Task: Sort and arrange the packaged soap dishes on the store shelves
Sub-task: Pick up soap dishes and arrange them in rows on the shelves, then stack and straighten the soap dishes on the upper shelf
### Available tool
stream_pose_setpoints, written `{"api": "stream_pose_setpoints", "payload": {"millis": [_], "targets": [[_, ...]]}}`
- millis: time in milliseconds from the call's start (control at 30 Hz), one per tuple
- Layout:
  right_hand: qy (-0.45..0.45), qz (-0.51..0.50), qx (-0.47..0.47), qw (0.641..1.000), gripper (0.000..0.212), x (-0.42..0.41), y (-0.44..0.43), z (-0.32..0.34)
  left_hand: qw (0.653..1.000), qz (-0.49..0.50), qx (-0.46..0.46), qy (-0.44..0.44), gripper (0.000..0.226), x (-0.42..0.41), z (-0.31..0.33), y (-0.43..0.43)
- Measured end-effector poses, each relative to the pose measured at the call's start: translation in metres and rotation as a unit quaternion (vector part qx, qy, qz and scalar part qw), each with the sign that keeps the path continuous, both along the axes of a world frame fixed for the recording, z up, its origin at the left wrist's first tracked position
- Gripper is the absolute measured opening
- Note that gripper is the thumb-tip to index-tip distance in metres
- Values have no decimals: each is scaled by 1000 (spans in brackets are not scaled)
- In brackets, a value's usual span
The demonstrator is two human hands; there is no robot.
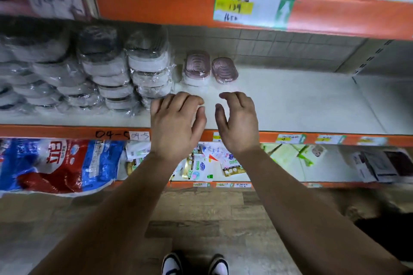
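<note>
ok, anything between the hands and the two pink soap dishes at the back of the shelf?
Nothing visible. Only bare shelf lies between the left hand, the right hand and the pink soap dishes. The wrapped stacks stand to their left, beside the path, not in it.

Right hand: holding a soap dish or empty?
Empty. The right hand hovers above the shelf, fingers loosely curled round nothing; the nearest pink soap dish sits apart behind it, untouched.
</note>
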State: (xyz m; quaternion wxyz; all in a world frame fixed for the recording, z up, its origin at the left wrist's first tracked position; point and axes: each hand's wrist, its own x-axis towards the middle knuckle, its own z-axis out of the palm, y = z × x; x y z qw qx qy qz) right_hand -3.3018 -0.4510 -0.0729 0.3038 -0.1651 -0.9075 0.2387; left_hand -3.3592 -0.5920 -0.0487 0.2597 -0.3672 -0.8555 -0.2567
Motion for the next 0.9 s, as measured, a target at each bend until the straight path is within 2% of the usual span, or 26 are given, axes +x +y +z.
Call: {"api": "stream_pose_setpoints", "payload": {"millis": [233,533,633,900], "targets": [[18,9,-5,1000,33,64,-12,82,1000,2,8,13,20,55,74,-8],[83,55,4,995,29,109,14,180,997,26,18,66,20,75,159,-17],[112,64,12,992,24,113,23,202,997,37,13,68,22,73,180,-18],[125,57,33,990,26,102,42,231,997,43,-24,55,27,47,213,-11]]}}
